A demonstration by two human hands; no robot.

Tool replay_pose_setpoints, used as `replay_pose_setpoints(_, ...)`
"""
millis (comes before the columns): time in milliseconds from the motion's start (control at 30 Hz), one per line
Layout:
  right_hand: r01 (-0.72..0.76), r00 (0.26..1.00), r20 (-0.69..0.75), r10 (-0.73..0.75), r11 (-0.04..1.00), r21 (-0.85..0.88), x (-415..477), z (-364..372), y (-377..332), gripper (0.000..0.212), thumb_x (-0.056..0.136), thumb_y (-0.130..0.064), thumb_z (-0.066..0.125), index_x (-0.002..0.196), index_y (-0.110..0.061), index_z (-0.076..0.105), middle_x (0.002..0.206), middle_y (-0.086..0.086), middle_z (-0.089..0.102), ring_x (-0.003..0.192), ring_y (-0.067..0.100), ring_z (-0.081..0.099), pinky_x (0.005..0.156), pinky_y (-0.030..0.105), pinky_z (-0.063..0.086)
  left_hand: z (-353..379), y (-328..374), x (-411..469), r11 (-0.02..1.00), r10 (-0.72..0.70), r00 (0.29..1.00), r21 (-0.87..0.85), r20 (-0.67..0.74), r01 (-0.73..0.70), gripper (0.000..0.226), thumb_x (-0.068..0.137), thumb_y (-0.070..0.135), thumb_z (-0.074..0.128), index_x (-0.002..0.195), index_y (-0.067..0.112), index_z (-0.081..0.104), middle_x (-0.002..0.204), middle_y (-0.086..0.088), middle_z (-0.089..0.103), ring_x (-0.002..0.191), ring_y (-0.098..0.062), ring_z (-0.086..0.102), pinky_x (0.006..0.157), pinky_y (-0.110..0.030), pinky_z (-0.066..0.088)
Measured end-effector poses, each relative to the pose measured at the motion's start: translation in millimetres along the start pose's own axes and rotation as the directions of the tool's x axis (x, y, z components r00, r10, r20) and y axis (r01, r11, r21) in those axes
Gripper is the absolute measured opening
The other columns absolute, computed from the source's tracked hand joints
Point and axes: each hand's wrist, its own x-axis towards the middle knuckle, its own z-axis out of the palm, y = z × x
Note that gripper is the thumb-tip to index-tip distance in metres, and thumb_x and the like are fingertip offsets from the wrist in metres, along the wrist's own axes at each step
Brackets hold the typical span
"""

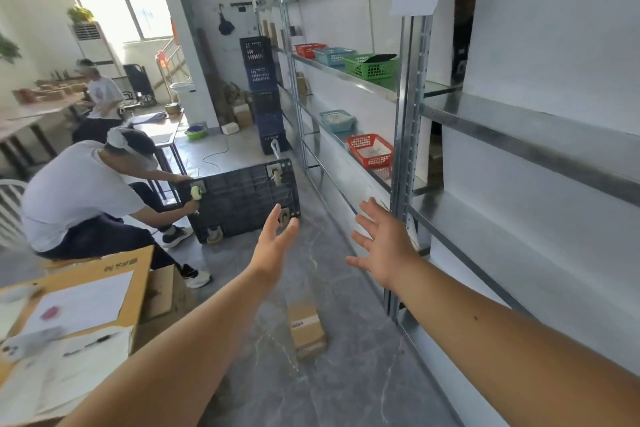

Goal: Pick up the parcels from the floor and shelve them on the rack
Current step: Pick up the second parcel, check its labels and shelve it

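A small brown cardboard parcel [306, 329] with a white label lies on the grey floor, below and between my two outstretched arms. My left hand [275, 243] is held out in the air above the floor, fingers straight, holding nothing. My right hand [382, 246] is spread open beside the metal rack [408, 121], level with its lower shelves, also holding nothing. The rack runs along the right side, and its near shelves [519, 135] are bare metal.
Red, blue and green baskets [372, 68] stand on the rack's farther shelves. A person crouches at the left, working on an upturned black wheeled cart [242, 199]. Large cardboard boxes with papers [79, 305] sit at my near left. Stacked dark crates [265, 94] stand at the aisle's far end.
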Motion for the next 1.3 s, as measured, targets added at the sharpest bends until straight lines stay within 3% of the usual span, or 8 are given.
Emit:
replay_pose_setpoints(300, -0.045, 0.993, 0.104, 0.055, 0.994, -0.095, 54.2, -21.6, -36.3, 0.068, 0.105, -0.056, 0.054, 0.165, -0.028, 0.039, 0.172, -0.001, 0.038, 0.157, 0.029, 0.038, 0.121, 0.068, 0.035, 25.1, 10.3, 32.7, 0.999, -0.033, 0.986, -0.001, -0.163, 0.034, 0.075, 0.106, 0.054, 0.055, 0.169, 0.049, 0.014, 0.179, -0.001, 0.019, 0.164, -0.031, 0.024, 0.128, -0.06, 0.023)
replay_pose_setpoints(667, -0.099, 0.983, 0.147, 0.114, 0.989, -0.107, 115.4, -42.0, -45.5, 0.065, 0.105, -0.056, 0.053, 0.163, -0.029, 0.043, 0.172, 0.003, 0.039, 0.157, 0.032, 0.038, 0.119, 0.07, 0.034, 56.3, -4.3, 59.0, 0.998, -0.068, 0.97, 0.004, -0.232, 0.07, 0.075, 0.106, 0.056, 0.055, 0.17, 0.047, 0.016, 0.178, -0.003, 0.022, 0.163, -0.028, 0.025, 0.129, -0.057, 0.023)
replay_pose_setpoints(900, -0.156, 0.976, 0.129, 0.173, 0.979, -0.131, 155.6, -32.1, -22.6, 0.064, 0.105, -0.055, 0.053, 0.163, -0.029, 0.044, 0.172, 0.004, 0.039, 0.157, 0.031, 0.039, 0.115, 0.066, 0.037, 48.0, -25.7, 93.0, 0.993, -0.115, 0.965, -0.005, -0.235, 0.117, 0.074, 0.106, 0.057, 0.054, 0.17, 0.045, 0.018, 0.179, -0.001, 0.02, 0.164, -0.028, 0.024, 0.128, -0.052, 0.022)
replay_pose_setpoints(1300, -0.253, 0.966, 0.0, 0.258, 0.951, -0.179, 260.5, 25.9, 25.4, 0.064, 0.106, -0.055, 0.053, 0.162, -0.026, 0.043, 0.173, 0.004, 0.037, 0.158, 0.032, 0.037, 0.123, 0.069, 0.03, -23.5, -84.5, 205.2, 0.97, -0.241, 0.945, -0.041, -0.223, 0.238, 0.071, 0.108, 0.055, 0.052, 0.17, 0.038, 0.022, 0.179, -0.002, 0.021, 0.163, -0.026, 0.026, 0.127, -0.047, 0.024)
